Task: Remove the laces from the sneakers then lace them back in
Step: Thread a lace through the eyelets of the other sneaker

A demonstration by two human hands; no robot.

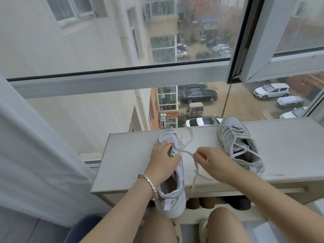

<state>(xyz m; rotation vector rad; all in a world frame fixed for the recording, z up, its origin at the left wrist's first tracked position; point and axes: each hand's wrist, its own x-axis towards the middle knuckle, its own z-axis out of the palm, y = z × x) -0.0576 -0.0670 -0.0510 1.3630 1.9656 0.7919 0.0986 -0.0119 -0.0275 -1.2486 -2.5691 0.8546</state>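
Two pale grey sneakers lie on a whitish shelf top point(126, 155) by the window. The left sneaker point(175, 193) points away from me, its heel hanging over the front edge. My left hand point(162, 160) grips its upper near the eyelets. A white lace point(185, 151) runs from those eyelets to my right hand point(208, 160), which pinches it; the lace's loose part hangs down over the shelf edge. The right sneaker point(236, 139) lies apart at the right, still laced, its lace ends trailing on the shelf.
A large window with a grey frame point(114, 79) stands just behind the shelf. A white curtain point(31, 146) hangs at the left. Shoes sit in the compartment under the shelf point(219, 201). My knees point(222, 223) are below the front edge.
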